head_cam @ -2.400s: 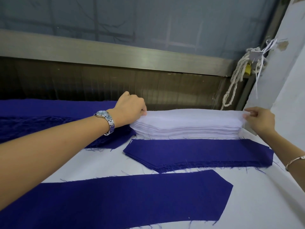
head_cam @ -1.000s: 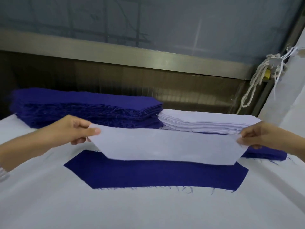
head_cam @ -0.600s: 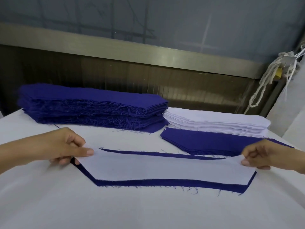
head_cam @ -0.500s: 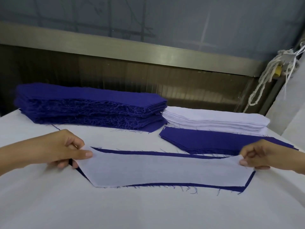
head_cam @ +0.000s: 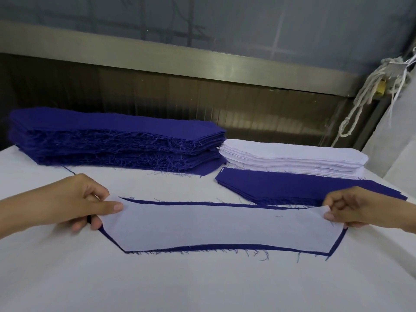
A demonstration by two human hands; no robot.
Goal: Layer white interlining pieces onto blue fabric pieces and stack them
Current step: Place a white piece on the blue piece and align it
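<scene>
white interlining [head_cam: 222, 226] lies stretched between the left hand [head_cam: 83, 202] and right hand [head_cam: 358, 207], each pinching an end, over the blue piece [head_cam: 247, 248] under them, so ease both ends down together, keeping an even blue border all round.

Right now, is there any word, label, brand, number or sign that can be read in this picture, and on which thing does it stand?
None can be read.
White interlining piece held by the left hand and right hand: a short dark mark, no letters.
Blue stack, white stack: plain.
Small tag on the rope: too blurred to tell.
</scene>
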